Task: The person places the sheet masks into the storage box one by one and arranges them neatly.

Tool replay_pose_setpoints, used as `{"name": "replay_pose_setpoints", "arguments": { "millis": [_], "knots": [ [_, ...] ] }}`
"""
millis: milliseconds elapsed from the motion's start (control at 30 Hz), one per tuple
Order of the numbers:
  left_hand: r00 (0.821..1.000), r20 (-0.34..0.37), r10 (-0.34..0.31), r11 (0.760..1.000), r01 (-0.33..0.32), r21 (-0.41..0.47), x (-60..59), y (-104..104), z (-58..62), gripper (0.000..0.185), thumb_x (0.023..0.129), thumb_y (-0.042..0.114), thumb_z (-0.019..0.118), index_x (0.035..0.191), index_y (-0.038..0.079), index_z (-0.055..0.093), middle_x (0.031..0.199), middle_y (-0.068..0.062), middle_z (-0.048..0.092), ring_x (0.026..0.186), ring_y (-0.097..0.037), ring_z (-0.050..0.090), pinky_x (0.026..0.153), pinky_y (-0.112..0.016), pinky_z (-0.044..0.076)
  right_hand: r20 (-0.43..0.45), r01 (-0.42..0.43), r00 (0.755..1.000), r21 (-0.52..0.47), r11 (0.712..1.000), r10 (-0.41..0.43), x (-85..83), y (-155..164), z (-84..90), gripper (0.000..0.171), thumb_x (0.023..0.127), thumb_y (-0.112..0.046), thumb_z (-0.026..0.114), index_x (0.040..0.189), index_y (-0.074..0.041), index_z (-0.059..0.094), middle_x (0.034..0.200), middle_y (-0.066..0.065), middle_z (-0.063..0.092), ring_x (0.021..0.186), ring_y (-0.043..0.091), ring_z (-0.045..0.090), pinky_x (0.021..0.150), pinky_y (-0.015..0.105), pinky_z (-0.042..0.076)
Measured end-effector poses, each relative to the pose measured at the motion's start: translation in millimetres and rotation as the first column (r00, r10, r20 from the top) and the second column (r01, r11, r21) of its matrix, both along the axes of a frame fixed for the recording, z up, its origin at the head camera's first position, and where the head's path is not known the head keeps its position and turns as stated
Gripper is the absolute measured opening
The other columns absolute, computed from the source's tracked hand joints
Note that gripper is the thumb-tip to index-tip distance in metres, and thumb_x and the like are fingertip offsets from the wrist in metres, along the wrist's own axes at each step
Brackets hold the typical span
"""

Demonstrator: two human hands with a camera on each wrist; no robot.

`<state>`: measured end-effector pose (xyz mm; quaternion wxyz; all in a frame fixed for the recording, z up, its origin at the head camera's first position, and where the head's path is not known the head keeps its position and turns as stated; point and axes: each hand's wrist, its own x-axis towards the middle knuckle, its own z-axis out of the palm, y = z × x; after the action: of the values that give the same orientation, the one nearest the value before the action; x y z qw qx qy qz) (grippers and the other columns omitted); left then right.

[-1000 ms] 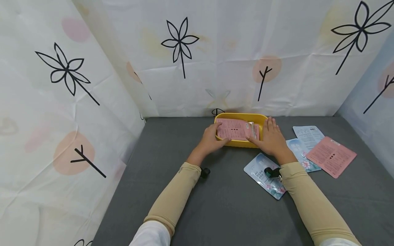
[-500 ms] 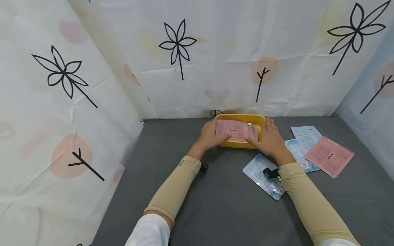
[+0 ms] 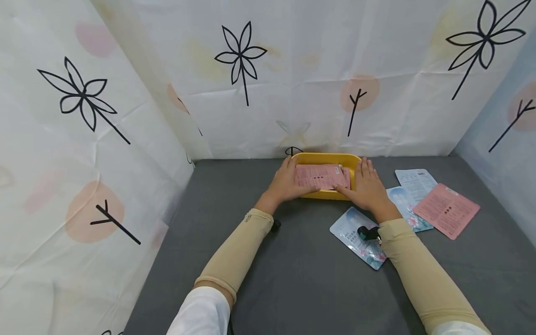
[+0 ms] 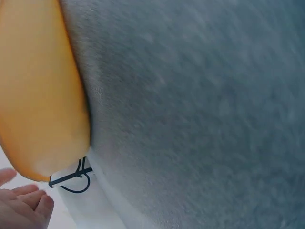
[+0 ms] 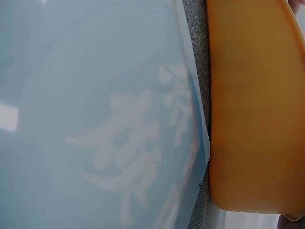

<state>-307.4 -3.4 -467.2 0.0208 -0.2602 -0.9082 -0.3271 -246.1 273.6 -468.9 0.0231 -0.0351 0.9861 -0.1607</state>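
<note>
Pink packet (image 3: 320, 176) now sits lower in yellow tray (image 3: 353, 161), left hand (image 3: 284, 182) and right hand (image 3: 365, 186) pressing flat-fingered on its ends, neither gripping it.

A makeshift recording booth: printed cloth walls (image 3: 293, 83) around a grey table (image 3: 310, 279).

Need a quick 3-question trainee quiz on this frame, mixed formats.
1. True or false: both hands touch the pink packet lying in the yellow tray.
2. Multiple choice: how many packets lie on the grey table outside the tray? A) two B) four C) six
3. Fill in: the packet partly under the right forearm is light ____.

Key:
1. True: left hand at its left end, right hand at its right.
2. B: light blue packet, a second blue one, a white-backed one, a loose pink packet.
3. blue
</note>
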Motion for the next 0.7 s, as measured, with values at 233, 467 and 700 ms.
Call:
{"name": "replay_pose_setpoints", "arguments": {
  "millis": [233,467,700],
  "knots": [
    [0.999,0.000,0.054,0.974,-0.053,-0.222,-4.7,2,-6.7,0.137,0.081,0.080,0.070,0.168,-0.004,0.007,0.177,-0.026,0.005,0.167,-0.036,0.006,0.134,-0.048,0.018,0.025,-0.010,1.000,-0.088,0.996,0.012,-5.9,1,-2.5,0.118,0.102,-0.074,0.042,0.163,0.013,-0.010,0.173,0.033,-0.013,0.162,0.052,-0.008,0.131,0.065,0.002],
    [0.993,-0.027,0.115,0.941,-0.117,-0.318,-13.1,9,-12.5,0.141,0.080,0.089,0.061,0.168,-0.006,0.004,0.178,-0.024,0.001,0.168,-0.034,0.003,0.135,-0.047,0.016,0.041,-0.030,0.998,-0.282,0.959,0.044,-5.6,14,13.5,0.103,0.106,-0.058,0.051,0.167,0.007,-0.001,0.174,0.033,-0.008,0.160,0.057,-0.009,0.127,0.074,0.003],
    [0.994,-0.074,0.081,0.912,-0.103,-0.397,-10.9,17,-13.0,0.136,0.084,0.092,0.051,0.169,-0.002,0.002,0.179,-0.022,0.002,0.168,-0.034,0.003,0.136,-0.046,0.011,-0.024,0.018,0.999,-0.356,0.934,-0.029,43.5,36,33.8,0.085,0.106,-0.047,0.063,0.168,-0.002,0.026,0.163,0.029,0.041,0.148,0.051,0.042,0.117,0.072,0.039]
  ]
}}
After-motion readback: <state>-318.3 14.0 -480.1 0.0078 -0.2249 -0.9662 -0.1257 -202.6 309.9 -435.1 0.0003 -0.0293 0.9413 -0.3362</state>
